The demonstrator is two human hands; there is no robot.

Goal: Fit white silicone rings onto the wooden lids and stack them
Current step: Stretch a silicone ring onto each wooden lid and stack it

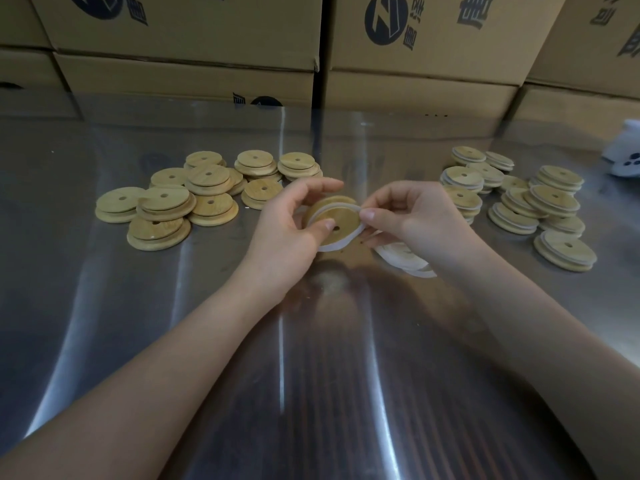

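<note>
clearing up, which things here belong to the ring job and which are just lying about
Job: held round wooden lid, white silicone ring, bare lids pile, ringed lids pile, loose rings.
Lying about: brown cardboard boxes, small white object.

Close together, left hand (287,233) and right hand (412,220) both curl, pinching.

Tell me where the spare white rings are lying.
In the head view, the spare white rings lie on the table just right of centre, under the right hand, left of the ringed lids.
</note>
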